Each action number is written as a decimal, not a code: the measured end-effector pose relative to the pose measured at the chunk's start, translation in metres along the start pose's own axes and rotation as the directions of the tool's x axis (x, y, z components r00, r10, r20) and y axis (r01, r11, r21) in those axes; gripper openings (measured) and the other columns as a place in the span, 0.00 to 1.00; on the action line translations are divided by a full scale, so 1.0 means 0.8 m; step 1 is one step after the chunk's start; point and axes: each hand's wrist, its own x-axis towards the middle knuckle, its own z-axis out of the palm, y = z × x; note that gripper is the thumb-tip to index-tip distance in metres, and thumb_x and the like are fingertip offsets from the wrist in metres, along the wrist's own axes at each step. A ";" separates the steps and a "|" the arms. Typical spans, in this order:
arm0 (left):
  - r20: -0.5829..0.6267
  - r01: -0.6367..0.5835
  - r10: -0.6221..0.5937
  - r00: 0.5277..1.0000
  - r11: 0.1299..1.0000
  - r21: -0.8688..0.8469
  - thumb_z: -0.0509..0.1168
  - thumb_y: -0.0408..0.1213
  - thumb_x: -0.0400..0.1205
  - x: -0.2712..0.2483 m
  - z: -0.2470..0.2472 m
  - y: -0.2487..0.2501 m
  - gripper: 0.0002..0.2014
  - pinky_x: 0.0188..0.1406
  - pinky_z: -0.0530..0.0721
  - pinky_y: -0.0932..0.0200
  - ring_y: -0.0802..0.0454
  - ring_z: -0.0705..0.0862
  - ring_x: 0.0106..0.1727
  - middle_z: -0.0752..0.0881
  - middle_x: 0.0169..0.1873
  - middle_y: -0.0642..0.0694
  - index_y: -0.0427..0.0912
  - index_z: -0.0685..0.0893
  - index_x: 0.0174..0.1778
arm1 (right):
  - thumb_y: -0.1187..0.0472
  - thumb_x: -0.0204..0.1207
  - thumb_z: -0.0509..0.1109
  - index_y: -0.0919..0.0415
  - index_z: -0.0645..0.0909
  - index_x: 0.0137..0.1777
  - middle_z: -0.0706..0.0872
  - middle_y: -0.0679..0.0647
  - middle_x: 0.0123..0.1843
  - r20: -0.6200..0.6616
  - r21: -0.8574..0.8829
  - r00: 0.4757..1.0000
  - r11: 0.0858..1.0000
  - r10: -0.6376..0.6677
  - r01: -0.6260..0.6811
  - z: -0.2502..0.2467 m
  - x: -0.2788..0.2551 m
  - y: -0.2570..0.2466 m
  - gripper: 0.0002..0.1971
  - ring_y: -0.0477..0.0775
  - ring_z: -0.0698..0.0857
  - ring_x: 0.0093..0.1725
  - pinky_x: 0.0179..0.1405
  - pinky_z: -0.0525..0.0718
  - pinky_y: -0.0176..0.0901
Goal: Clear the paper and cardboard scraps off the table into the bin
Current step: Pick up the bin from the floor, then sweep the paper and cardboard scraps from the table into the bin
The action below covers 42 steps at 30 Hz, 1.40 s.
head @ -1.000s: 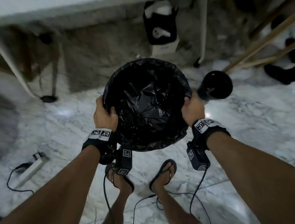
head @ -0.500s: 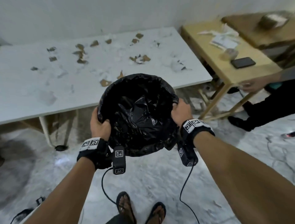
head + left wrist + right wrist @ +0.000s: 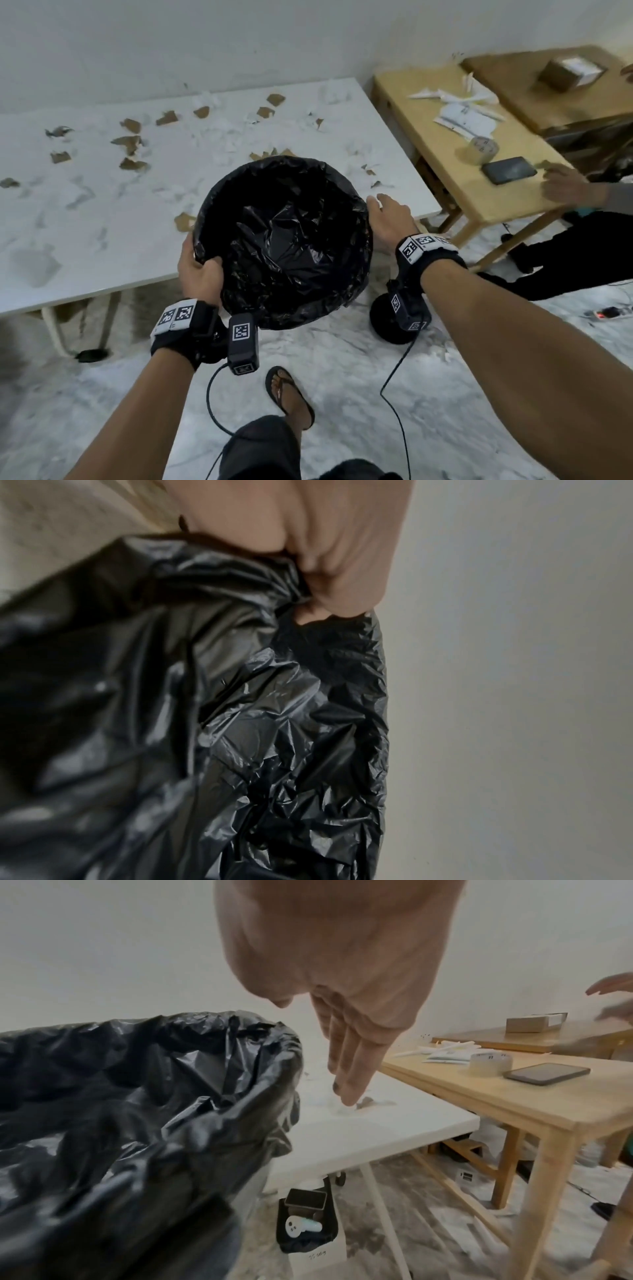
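While held, bin point(image 3: 284, 240) before scraps point(image 3: 130, 144)

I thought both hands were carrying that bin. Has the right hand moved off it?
Yes. The right hand has let go of the black-lined round bin; its fingers now reach open toward the white table.
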 end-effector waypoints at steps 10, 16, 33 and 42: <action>0.014 0.005 -0.005 1.000 1.000 0.009 0.59 0.18 0.81 0.111 0.075 0.045 0.33 0.40 0.82 0.78 0.79 0.85 0.39 0.87 0.59 0.45 0.46 0.74 0.82 | 0.45 0.83 0.55 0.57 0.71 0.73 0.80 0.65 0.69 -0.037 -0.056 0.998 0.997 0.055 -0.057 -0.026 0.180 0.006 0.24 0.69 0.78 0.67 0.67 0.78 0.60; -0.037 0.099 -0.099 0.994 0.995 -0.005 0.57 0.16 0.83 0.137 0.114 0.046 0.32 0.45 0.87 0.71 0.76 0.87 0.41 0.86 0.51 0.61 0.46 0.75 0.81 | 0.46 0.83 0.58 0.57 0.67 0.76 0.71 0.66 0.73 0.087 -0.236 0.996 0.972 0.037 -0.015 0.004 0.285 0.031 0.25 0.70 0.76 0.69 0.67 0.75 0.59; -0.333 0.206 -0.209 0.919 0.978 -0.044 0.57 0.15 0.82 0.122 0.185 0.029 0.35 0.59 0.87 0.63 0.63 0.88 0.50 0.90 0.48 0.64 0.62 0.82 0.69 | 0.66 0.75 0.66 0.56 0.72 0.63 0.70 0.64 0.64 0.322 -0.425 0.941 0.872 -0.107 0.244 0.058 0.420 0.058 0.17 0.71 0.74 0.61 0.42 0.73 0.51; -0.389 0.125 -0.156 0.908 0.987 -0.103 0.61 0.20 0.74 0.159 0.185 0.053 0.34 0.63 0.89 0.53 0.57 0.88 0.58 0.86 0.64 0.45 0.67 0.85 0.61 | 0.66 0.73 0.68 0.58 0.71 0.65 0.80 0.64 0.59 0.267 -0.249 0.897 0.874 -0.353 0.418 -0.019 0.464 -0.025 0.20 0.68 0.79 0.57 0.50 0.76 0.51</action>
